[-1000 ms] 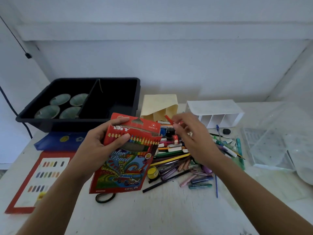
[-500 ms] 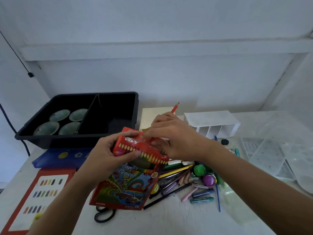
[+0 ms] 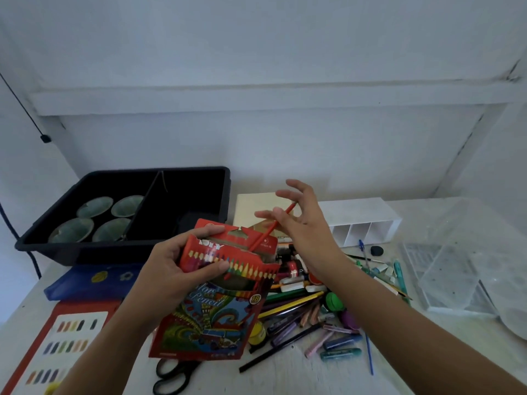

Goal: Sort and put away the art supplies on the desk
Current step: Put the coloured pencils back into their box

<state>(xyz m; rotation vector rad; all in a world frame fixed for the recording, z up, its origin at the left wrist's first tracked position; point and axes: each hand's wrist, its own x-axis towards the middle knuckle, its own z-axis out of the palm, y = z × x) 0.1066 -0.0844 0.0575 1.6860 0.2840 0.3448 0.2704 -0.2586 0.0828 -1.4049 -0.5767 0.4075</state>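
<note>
Early days: your left hand grips the pencil box, your right hand is spread open at one half-inserted red pencil, and the mid-bench pile waits.

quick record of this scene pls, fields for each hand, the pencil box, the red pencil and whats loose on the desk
left hand: grips the colour pencil box near its open top
right hand: fingers spread, beside the red pencil's upper end
red pencil: tilted, lower end inside the box's open top
loose pile: pencils, pens and erasers on the desk, right of the box
scissors: on the desk, partly under the box
black tray: back left, four round dishes in its left compartment
</note>
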